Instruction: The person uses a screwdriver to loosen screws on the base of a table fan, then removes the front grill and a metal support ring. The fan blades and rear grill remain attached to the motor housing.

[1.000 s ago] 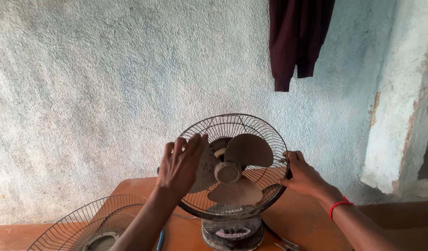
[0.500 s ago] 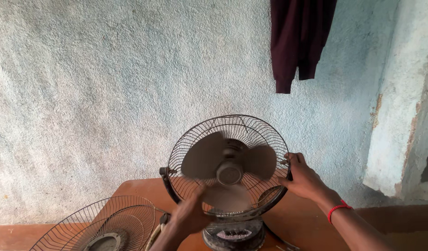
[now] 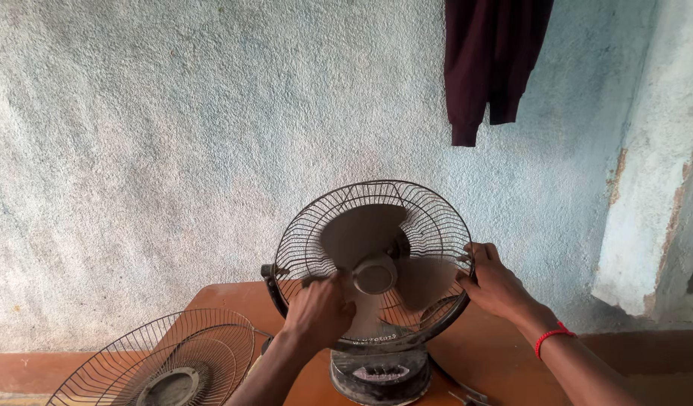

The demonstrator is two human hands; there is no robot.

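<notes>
Head view, orange table (image 3: 233, 297), blue wall (image 3: 173, 135), right hand (image 3: 497, 286) fingers gripping fan guard (image 3: 373, 263), left hand (image 3: 316, 312) curled on blade (image 3: 361, 304).

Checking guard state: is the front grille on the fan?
No, the front grille lies on the table left of the fan, blades exposed.

**Rough blue wall behind a wooden table**

A pale blue, rough-plastered wall (image 3: 173, 135) is filling most of the view. A dark maroon garment (image 3: 491, 60) is hanging against it. Paint is flaking off the corner pillar (image 3: 647, 173). An orange-brown wooden table (image 3: 226, 297) is sitting below in soft daylight.
</notes>
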